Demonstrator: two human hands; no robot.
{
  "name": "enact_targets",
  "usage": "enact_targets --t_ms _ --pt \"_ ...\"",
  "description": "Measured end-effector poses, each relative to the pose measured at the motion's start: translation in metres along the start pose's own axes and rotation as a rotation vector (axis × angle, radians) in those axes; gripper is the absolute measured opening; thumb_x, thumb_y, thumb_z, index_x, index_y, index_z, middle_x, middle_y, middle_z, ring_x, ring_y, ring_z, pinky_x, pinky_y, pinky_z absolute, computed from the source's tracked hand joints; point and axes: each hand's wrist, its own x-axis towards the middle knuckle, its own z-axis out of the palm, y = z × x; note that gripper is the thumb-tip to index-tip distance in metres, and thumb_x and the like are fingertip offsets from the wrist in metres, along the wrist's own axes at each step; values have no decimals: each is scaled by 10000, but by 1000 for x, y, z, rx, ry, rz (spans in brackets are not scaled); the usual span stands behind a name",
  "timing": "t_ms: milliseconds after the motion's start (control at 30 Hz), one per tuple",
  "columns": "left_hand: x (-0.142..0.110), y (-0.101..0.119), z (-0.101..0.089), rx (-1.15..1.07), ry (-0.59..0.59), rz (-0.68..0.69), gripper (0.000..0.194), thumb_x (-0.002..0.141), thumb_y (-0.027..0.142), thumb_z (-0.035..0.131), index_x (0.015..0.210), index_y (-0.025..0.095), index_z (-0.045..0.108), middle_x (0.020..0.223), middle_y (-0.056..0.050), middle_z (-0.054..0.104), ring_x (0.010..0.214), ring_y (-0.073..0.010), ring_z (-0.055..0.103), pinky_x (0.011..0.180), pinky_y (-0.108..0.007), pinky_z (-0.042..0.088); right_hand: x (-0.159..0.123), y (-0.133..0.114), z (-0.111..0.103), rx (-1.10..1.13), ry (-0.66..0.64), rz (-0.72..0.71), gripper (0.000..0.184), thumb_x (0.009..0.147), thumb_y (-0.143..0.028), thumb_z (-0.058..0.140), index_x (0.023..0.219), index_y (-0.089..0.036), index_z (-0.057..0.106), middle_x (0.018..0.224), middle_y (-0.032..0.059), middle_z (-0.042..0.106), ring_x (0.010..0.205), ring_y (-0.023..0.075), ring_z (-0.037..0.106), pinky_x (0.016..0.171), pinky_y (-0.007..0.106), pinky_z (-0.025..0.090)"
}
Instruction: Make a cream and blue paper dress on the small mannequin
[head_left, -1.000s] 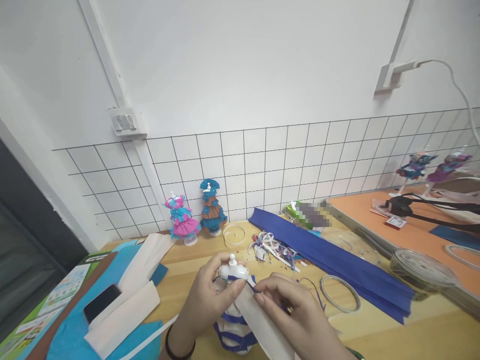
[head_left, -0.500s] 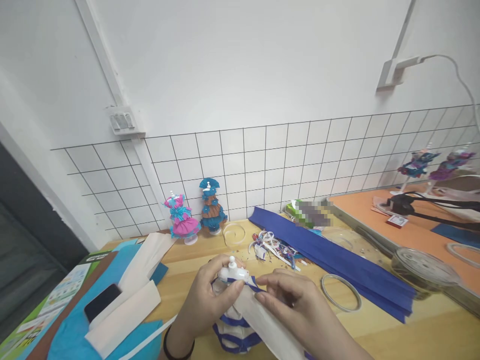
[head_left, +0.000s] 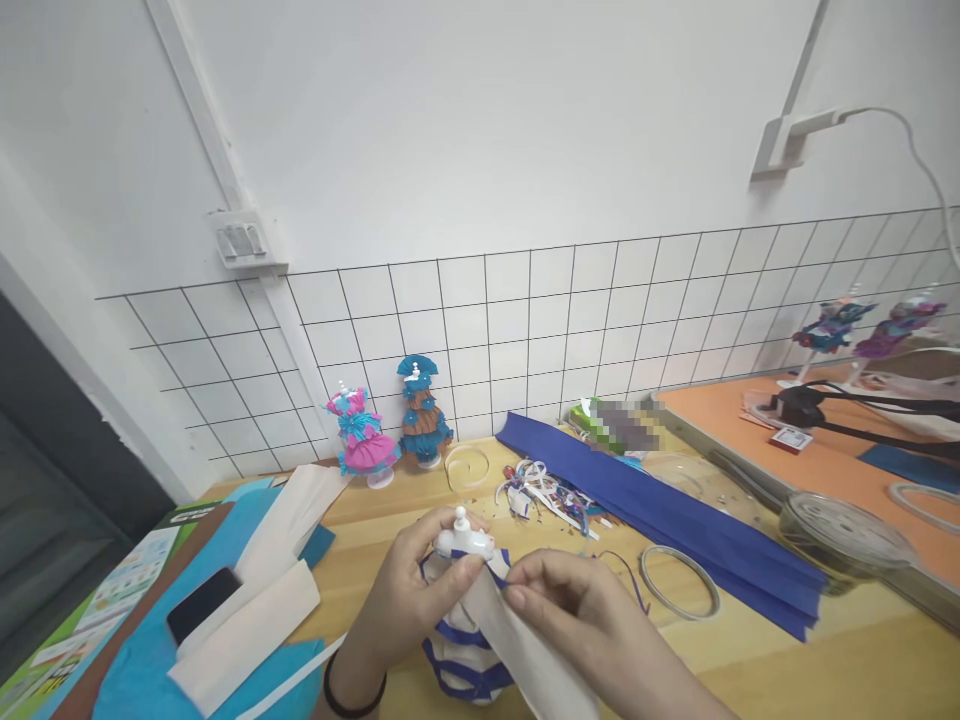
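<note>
A small white mannequin (head_left: 466,542) stands upright in front of me, dressed in layered white and blue crepe paper (head_left: 463,660). My left hand (head_left: 424,600) is wrapped round its upper body, the thumb pressing a white paper strip (head_left: 525,645) against the front. That strip hangs down to the lower right. At the mannequin's chest, my right hand (head_left: 574,610) pinches the upper part of the strip between thumb and forefinger, beside a bit of dark blue paper. A thin dark blue sliver (head_left: 641,585) shows just beyond my right hand.
Paper scraps (head_left: 544,490), a long blue paper sheet (head_left: 660,520) and a ring (head_left: 680,582) lie right of the hands. Left are a phone (head_left: 204,605) and pale paper pieces (head_left: 251,635). Two dressed mannequins, one pink (head_left: 367,445), one brown-teal (head_left: 424,415), stand by the wall.
My right hand has shifted slightly left and down along the strip. The thin dark blue sliver now shows beside it on the right. My left hand keeps its hold.
</note>
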Motion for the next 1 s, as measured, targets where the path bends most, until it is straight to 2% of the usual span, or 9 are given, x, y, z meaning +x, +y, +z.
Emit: enact_targets --t_ms 100,200,367,567,667,767,1000 --pt "0 0 0 -18 -6 -5 215 804 318 553 968 183 580 975 -65 630 908 -194 570 831 -277 439 2 1 -1 76 -11 33 255 812 -387 537 741 -160 630 527 -31 485 495 97 453 466 191 369" --pt "0 1 -1 -14 -16 4 201 804 322 550 950 187 577 950 -55 630 880 -188 571 814 -270 441 3 2 -5 -59 24 -24 209 798 -358 562 767 -176 660 521 -35 480 501 101 447 488 201 374" --pt "0 3 -1 -6 -40 6 194 812 332 537 945 194 568 929 -42 617 852 -178 561 801 -264 435 3 1 -13 -325 69 -108 180 802 -325 568 866 -224 703 578 -9 592 537 128 532 517 217 414" --pt "0 2 -2 -7 -61 17 203 816 339 536 960 199 560 932 -34 609 847 -171 551 788 -258 427 2 -8 -18 -401 88 -177 208 810 -278 579 982 -242 692 746 22 697 648 154 627 612 240 470" --pt "0 1 -3 -16 -71 18 210 819 340 535 972 200 560 940 -33 608 855 -173 550 794 -260 423 1 -8 -19 -391 89 -203 152 823 -268 569 889 -238 702 774 24 701 696 160 642 630 243 469" --pt "0 0 -3 -36 -80 14 221 818 336 541 992 202 558 958 -35 606 874 -176 551 802 -259 421 0 -6 -20 -391 83 -242 154 835 -255 551 776 -226 691 722 18 686 659 150 632 597 237 454" --pt "0 -2 -4 -73 -98 16 204 820 325 547 988 210 567 965 -30 602 893 -172 544 813 -252 413 2 -2 -20 -377 90 -293 168 847 -228 530 762 -211 673 709 23 677 650 143 622 590 230 450"
